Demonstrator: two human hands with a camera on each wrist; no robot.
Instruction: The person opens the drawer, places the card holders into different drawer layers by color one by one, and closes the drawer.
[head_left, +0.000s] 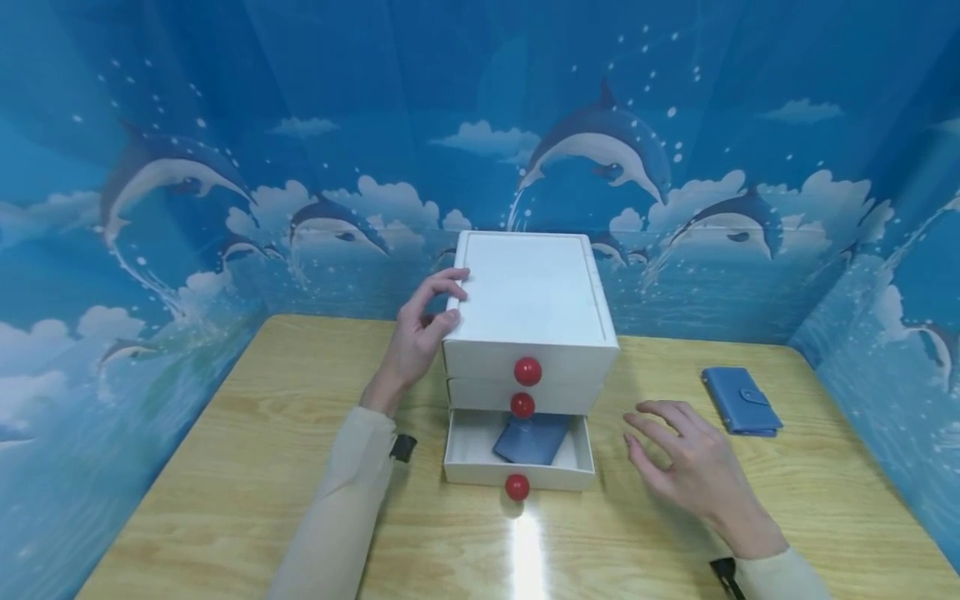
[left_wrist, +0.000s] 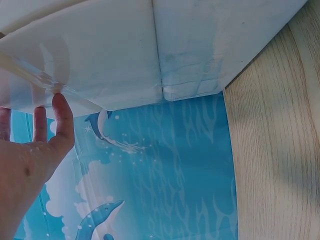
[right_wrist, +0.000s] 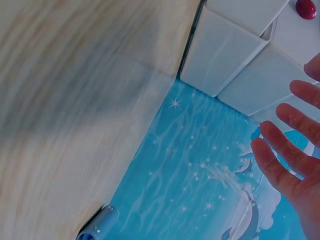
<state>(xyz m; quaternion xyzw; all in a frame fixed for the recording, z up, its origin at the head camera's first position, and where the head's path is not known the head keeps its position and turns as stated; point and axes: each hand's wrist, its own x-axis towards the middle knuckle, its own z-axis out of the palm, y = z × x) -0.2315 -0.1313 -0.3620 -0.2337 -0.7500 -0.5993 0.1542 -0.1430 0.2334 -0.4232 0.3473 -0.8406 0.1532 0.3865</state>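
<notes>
A white drawer cabinet [head_left: 532, 287] with red round knobs stands on the table. Its bottom drawer [head_left: 461, 446] is pulled out, and a flat dark blue item [head_left: 532, 439] lies inside, partly hidden by the drawer above. My left hand [head_left: 420, 325] rests on the cabinet's upper left edge, with fingertips and thumb touching it; the left wrist view shows those fingers [left_wrist: 62, 120] against the white side. To the right of the drawer, my right hand [head_left: 690, 467] hovers with loosely bent, spread fingers and nothing in them. Beyond it lies a blue snap-strap wallet [head_left: 738, 400].
The wood-grain table [head_left: 300, 400] reaches back to a blue curtain [head_left: 360, 100] printed with dolphins, which encloses the back and both sides. Three red knobs, among them the bottom one [head_left: 517, 487], stick out from the drawer fronts.
</notes>
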